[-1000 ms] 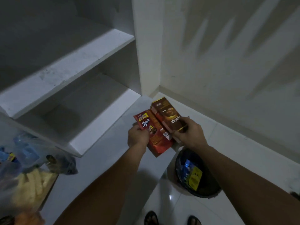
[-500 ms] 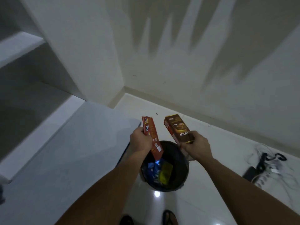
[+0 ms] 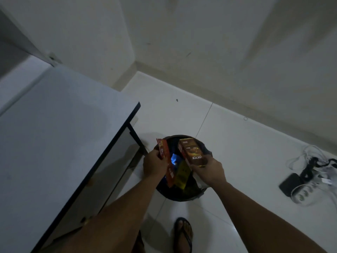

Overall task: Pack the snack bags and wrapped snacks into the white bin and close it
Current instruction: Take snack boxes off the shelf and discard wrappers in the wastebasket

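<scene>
Both fingers [image 3: 205, 162] curled round snack boxes [image 3: 193, 152]

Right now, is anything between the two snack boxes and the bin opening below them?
Nothing visible blocks them. The left hand holds the red snack box and the right hand the brown snack box directly over the open round dark bin; only blue and yellow packets already lie inside.

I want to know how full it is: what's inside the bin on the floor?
In the bin, a blue wrapper and a yellow packet show. The hands and boxes held over it hide the rest, and it is too dark to tell more.
</scene>
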A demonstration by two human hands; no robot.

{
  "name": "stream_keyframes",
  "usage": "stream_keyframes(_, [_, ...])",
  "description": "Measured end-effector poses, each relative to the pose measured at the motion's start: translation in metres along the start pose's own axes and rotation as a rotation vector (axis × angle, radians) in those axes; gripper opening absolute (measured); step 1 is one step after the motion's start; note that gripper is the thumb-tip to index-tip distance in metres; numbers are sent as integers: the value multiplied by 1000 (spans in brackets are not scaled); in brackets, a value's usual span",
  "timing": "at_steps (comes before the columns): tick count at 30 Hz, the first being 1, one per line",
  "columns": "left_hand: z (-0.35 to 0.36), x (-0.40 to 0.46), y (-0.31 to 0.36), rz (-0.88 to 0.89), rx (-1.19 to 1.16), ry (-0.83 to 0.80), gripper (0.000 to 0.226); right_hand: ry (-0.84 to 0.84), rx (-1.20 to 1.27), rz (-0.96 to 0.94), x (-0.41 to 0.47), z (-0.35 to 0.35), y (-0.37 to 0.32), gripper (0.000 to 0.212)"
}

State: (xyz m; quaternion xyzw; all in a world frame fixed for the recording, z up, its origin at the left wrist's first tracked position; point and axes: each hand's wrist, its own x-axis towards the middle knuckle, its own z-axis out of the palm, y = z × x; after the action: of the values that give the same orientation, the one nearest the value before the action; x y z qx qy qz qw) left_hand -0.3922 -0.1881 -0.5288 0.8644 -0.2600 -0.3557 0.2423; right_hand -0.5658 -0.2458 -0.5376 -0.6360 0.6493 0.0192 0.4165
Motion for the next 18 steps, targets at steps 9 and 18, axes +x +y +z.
stream_keyframes(9, [-17,7,-8,-45,26,-91,42,-44,-89,-43,9,8,-8,40])
stream_keyframes(18, [-125,-38,62,46,62,-238,46,-75,-111,-253,-45,-65,-123,52])
